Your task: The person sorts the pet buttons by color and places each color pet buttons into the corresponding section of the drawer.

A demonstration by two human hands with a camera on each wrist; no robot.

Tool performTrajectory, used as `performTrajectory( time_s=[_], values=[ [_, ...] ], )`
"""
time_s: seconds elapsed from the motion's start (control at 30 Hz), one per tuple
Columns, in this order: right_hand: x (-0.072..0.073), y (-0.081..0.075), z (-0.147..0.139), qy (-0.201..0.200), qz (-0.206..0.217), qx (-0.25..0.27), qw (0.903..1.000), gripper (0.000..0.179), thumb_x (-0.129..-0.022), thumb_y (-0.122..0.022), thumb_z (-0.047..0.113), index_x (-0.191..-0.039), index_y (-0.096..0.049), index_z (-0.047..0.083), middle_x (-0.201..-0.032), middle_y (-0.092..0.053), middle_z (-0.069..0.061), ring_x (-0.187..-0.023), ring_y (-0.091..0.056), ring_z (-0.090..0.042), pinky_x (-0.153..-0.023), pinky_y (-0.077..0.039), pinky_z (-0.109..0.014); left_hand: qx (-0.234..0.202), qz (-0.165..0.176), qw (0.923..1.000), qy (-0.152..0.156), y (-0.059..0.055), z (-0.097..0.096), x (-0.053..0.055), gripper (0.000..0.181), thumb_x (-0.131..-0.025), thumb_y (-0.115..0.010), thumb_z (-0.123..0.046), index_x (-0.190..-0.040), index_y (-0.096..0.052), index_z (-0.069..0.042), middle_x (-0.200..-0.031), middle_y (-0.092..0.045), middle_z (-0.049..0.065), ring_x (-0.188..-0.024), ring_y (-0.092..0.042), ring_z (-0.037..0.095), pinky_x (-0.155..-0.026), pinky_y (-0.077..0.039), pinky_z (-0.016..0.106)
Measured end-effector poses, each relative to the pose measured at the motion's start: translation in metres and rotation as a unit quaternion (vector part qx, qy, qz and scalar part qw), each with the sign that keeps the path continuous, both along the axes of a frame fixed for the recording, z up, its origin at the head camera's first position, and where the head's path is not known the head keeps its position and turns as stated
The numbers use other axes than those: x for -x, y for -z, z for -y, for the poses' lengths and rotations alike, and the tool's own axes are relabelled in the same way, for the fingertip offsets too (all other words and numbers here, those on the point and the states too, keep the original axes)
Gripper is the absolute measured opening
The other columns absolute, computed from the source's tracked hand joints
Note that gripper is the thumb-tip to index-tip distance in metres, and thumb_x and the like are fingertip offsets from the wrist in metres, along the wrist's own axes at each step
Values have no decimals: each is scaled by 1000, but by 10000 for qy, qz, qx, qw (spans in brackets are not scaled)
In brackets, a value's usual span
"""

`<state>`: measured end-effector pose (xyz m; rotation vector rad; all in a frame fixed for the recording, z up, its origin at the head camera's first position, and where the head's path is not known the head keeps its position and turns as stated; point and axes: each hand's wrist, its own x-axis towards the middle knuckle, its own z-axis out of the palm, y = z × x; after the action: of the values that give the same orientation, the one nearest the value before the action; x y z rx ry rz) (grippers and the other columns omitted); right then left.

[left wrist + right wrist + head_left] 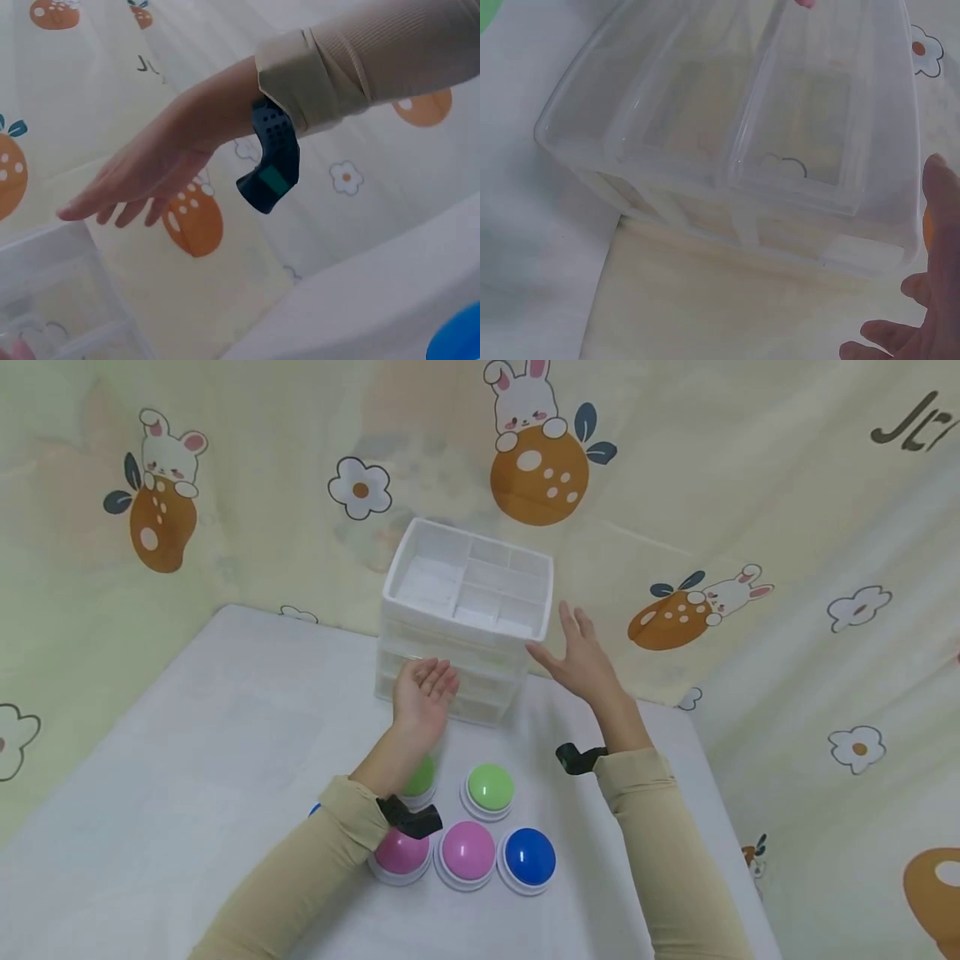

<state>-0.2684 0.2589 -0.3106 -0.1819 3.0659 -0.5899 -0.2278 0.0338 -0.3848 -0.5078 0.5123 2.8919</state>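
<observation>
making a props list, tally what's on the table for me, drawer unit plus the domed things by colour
drawer unit: 1
green domes: 2
pink domes: 2
blue domes: 2, counting a sliver beside the left sleeve
total: 7 in sight

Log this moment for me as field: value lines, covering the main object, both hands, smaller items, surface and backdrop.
Main object: white drawer organizer, divided top compartments
Left hand: in front of it, holding nothing, contact unclear
Right hand: beside its right side, holding nothing
Smaller items: two green dome buttons, two pink dome buttons, one blue dome button
Surface: white tabletop
Backdrop: rabbit-print cloth
</observation>
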Motion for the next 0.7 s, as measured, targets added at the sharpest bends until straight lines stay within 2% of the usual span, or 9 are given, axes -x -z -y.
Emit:
performTrajectory(
  time_s=[0.2, 0.47, 0.7],
  values=[
    [6, -6, 4, -102, 59, 126, 9999, 98, -85, -47, 70, -154, 2, 21, -161, 1, -14, -146, -12, -39, -111, -22, -63, -609, -176, 9979, -143, 2, -4, 3, 52, -101, -28, -36, -143, -28, -5, -142, -37, 10, -131, -39, 23, -114, -31, 33],
    [11, -12, 7, -132, 63, -38, 9999, 97, -87, -51, 64, -154, 1, 17, -160, -2, -16, -146, -12, -39, -113, -21, -61, -1294, -195, 9912, -200, 3, -9, 7, 60, -101, -23, -46, -146, -29, -7, -149, -33, 9, -139, -32, 23, -116, -27, 33],
    [15, -16, 9, -155, 23, -81, 9998, 95, -88, -54, 59, -154, -3, 14, -159, -9, -19, -144, -18, -39, -113, -23, -59, -1475, -216, 9884, -273, 2, -11, 9, 63, -100, -20, -50, -147, -26, -9, -153, -27, 8, -142, -29, 24, -118, -23, 34]
  ],
)
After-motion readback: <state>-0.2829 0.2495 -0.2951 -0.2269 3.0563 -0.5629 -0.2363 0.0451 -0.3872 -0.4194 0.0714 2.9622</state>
